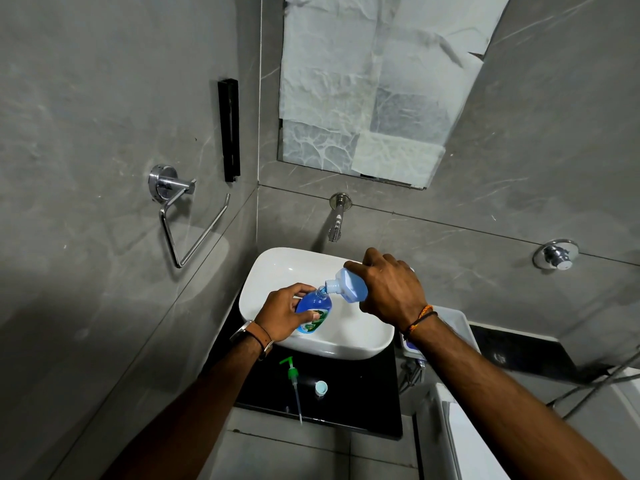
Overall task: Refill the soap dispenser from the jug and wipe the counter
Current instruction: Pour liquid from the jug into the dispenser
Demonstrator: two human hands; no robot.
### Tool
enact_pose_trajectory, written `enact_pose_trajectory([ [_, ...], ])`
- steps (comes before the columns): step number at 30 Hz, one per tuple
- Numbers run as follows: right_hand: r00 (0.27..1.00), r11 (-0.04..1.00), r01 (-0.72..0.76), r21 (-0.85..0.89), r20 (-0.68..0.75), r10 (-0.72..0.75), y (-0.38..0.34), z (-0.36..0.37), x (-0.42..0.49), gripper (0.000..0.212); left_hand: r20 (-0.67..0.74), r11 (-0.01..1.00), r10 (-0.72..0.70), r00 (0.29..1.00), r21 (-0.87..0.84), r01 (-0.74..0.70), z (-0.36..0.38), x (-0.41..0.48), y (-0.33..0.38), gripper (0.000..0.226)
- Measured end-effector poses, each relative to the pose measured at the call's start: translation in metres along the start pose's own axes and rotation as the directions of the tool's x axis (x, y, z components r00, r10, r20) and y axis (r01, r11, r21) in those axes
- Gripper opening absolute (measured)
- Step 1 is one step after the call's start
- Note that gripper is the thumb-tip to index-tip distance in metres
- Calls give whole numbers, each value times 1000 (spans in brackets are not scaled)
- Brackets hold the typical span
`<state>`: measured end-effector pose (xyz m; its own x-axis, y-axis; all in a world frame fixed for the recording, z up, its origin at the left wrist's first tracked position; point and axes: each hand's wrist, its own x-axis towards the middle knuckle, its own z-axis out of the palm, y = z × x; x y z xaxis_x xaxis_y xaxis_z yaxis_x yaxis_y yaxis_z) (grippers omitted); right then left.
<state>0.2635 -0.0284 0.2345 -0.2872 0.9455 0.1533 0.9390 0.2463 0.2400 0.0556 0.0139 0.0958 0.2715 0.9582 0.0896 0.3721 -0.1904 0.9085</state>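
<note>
Pouring step in hand, over the basin (277,268) and not over the bench (346,393), probably so that any drip falls into the white bowl and not on the dark top. Left hand (282,315) wrapped around the dispenser (313,315), fingers on one side and thumb on the label, holding it a little tilted with the open neck toward the jug (349,284). Right hand (391,291) closed over the jug body from above, tipping it so the spout meets the dispenser neck; touching or just above, cannot tell. Blue soap visible in the neck and filling most of the dispenser, so refill seems well along.

Pump (292,379) with green head lying flat on the bench near the front edge, tube pointing toward the person, kept out of the way yet close for refitting. Small pale cap (321,388) just beside it, likely from the jug.

Dispenser label green and white, partly under the thumb; no word readable. No writing seen on the jug. No cloth for wiping in view.
</note>
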Motion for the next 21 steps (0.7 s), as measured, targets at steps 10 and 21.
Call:
enact_pose_trajectory([
  [10,1000,1000,7,6,4,-7,1,2,1,69,14,1000,-4,1000,-5,4,0,1,-2,51],
  [21,1000,998,-6,59,-2,6,6,17,2,71,17,1000,7,1000,-19,-7,0,0,-3,51],
])
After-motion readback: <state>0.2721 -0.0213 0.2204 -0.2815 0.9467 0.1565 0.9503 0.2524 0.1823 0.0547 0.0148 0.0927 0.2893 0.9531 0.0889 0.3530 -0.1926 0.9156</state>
